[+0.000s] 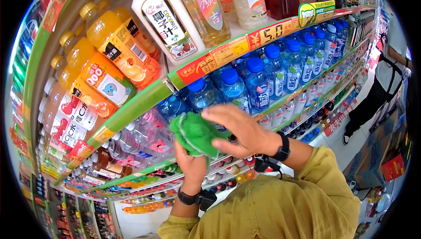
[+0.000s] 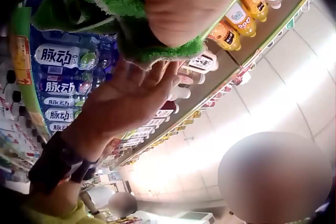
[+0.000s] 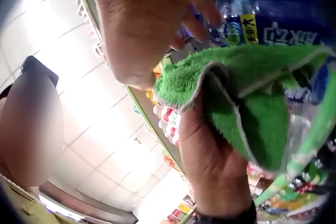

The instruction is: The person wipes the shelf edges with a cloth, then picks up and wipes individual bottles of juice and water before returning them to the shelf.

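Observation:
A green towelling cloth with a pale stitched edge is bunched up in front of the drinks shelf. My left hand grips it from below, thumb against the folds in the right wrist view. My right hand is held just beside the cloth, its fingers spread and loosely extended, pinching nothing. In the left wrist view the right hand shows behind the cloth. Behind both hands stand blue-capped drink bottles in a row.
On the upper shelf are a white coconut drink bottle and orange juice bottles. A green shelf edge with price tags runs close above the hands. At the right, a person in dark trousers stands in the aisle near cardboard boxes.

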The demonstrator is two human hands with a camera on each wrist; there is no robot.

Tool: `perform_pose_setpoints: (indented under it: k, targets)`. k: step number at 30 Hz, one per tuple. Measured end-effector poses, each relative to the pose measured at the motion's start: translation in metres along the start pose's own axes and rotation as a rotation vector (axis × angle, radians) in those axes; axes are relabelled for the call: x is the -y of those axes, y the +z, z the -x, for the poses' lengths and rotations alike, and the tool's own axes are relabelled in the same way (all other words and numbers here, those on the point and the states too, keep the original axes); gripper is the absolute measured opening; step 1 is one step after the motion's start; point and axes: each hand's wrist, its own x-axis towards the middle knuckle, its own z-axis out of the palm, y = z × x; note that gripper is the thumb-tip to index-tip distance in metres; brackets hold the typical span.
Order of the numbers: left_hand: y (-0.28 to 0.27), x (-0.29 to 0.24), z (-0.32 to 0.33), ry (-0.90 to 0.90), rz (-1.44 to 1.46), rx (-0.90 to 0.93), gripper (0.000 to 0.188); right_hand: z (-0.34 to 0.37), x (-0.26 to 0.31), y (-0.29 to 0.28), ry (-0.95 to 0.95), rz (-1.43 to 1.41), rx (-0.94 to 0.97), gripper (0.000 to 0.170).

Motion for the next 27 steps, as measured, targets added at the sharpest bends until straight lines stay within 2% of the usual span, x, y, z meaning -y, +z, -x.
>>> perform_pose_setpoints:
  k: [2, 3, 5, 7, 9, 10, 13, 14, 15, 17, 21, 23, 25, 26, 27]
  targets:
    - [0.006, 0.0, 0.003, -0.014, -0.126, 0.059, 0.057, 0.02, 0.009, 0.011, 0.138, -0.193, 0.112, 0.079]
    - [0.008, -0.001, 0.005, -0.003, -0.22, 0.118, 0.059, 0.029, 0.008, 0.016, 0.177, -0.185, 0.102, 0.08]
    - [0.005, 0.012, 0.006, -0.011, -0.154, 0.301, 0.064, 0.044, 0.002, 0.021, 0.251, -0.161, 0.083, 0.081]
    - [0.007, 0.005, 0.003, -0.129, -0.009, 0.442, 0.067, 0.051, -0.006, 0.02, 0.319, -0.174, -0.055, 0.067]
    - [0.006, -0.005, -0.001, -0.125, 0.019, 0.531, 0.063, 0.057, -0.014, 0.017, 0.433, -0.244, -0.171, 0.057]
    - [0.006, -0.007, -0.003, -0.124, 0.036, 0.571, 0.062, 0.055, -0.01, 0.016, 0.502, -0.312, -0.233, 0.046]
    - [-0.003, 0.012, -0.018, -0.126, -0.05, 0.352, 0.053, 0.061, -0.013, 0.013, 0.637, -0.407, -0.275, 0.044]
    - [0.003, 0.017, -0.024, -0.086, -0.089, 0.14, 0.043, 0.059, -0.013, 0.009, 0.684, -0.483, -0.326, 0.04]
    - [0.004, 0.022, -0.03, -0.023, -0.195, 0.023, 0.045, 0.056, -0.014, 0.009, 0.67, -0.452, -0.418, 0.041]
    - [0.013, 0.027, -0.04, 0.036, -0.243, -0.044, 0.057, 0.046, -0.015, 0.006, 0.682, -0.398, -0.548, 0.041]
    - [0.036, 0.045, -0.055, 0.156, -0.335, -0.044, 0.082, 0.014, -0.011, -0.006, 0.439, 0.071, -0.501, 0.057]
    - [0.043, 0.049, -0.06, 0.214, -0.42, -0.015, 0.092, 0.0, -0.015, -0.001, 0.312, 0.186, -0.489, 0.064]
    - [0.044, 0.054, -0.057, 0.154, -0.431, -0.003, 0.091, -0.005, -0.021, 0.006, 0.255, 0.227, -0.34, 0.067]
    - [0.04, 0.059, -0.056, 0.137, -0.416, 0.014, 0.089, -0.003, -0.017, 0.011, 0.335, 0.238, -0.209, 0.071]
    - [0.038, 0.061, -0.056, 0.12, -0.403, 0.031, 0.087, -0.004, -0.015, 0.015, 0.313, 0.301, -0.144, 0.074]
